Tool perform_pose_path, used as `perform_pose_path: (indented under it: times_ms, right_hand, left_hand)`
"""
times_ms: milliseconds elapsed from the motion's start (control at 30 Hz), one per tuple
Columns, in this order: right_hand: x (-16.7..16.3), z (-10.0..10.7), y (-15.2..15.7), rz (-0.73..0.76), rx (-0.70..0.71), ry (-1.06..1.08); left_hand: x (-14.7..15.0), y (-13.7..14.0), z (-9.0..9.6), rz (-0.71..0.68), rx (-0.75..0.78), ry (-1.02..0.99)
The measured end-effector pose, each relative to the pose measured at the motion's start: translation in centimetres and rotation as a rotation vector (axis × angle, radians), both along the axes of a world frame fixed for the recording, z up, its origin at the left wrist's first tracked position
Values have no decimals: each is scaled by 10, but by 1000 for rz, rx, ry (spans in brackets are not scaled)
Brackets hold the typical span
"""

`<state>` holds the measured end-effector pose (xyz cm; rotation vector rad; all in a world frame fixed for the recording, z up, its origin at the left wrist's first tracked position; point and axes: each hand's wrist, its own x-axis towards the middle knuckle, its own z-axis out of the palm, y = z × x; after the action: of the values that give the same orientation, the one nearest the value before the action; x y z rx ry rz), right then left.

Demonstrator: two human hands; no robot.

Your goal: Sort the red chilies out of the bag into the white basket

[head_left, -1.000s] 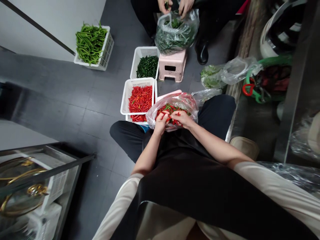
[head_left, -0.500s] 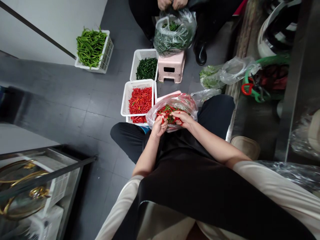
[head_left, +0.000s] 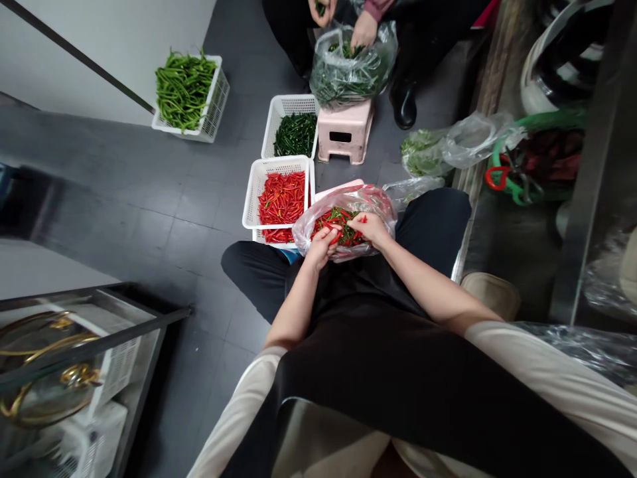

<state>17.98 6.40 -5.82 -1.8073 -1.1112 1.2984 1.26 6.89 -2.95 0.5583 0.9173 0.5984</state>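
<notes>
Between my knees, a clear plastic bag (head_left: 306, 229) stands open, filled with red chili peppers (head_left: 343, 216) on green stems. My left hand (head_left: 322, 249) is over the bag's near left edge, closed on red chili peppers. Opposite it, my right hand (head_left: 369, 229) pinches a red chili pepper above the heap. Left of the bag is a white basket (head_left: 250, 192) of loose red chili peppers (head_left: 282, 199), stacked on another basket that also holds red ones.
Across from me, a co-worker's hands (head_left: 365, 30) work at a bag of green chilies (head_left: 348, 83) on a pink stool (head_left: 345, 133). White baskets of dark green chilies (head_left: 295, 135) and long green peppers (head_left: 184, 89) stand on the floor. A metal rack (head_left: 149, 332) is at left.
My hands have shifted slightly over the bag, and my left fingers have loosened from a tighter curl. The co-worker's hands have parted, one reaching into the bag of green chilies.
</notes>
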Motion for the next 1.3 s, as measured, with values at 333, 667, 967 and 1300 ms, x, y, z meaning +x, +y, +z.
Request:
perform_pose_path:
  times_ms: [333, 667, 967, 1300]
  right_hand:
    - [-25, 18, -7, 91, -86, 654]
    - [-21, 21, -18, -201, -169, 850]
    - [-24, 38, -8, -82, -74, 769]
    - [-16, 33, 3, -249, -260, 984]
  left_hand:
    - [5, 0, 9, -5, -28, 2]
    - [14, 6, 4, 309, 100, 247]
    - [17, 4, -1, 221, 139, 256]
    - [-9, 0, 6, -123, 262, 172]
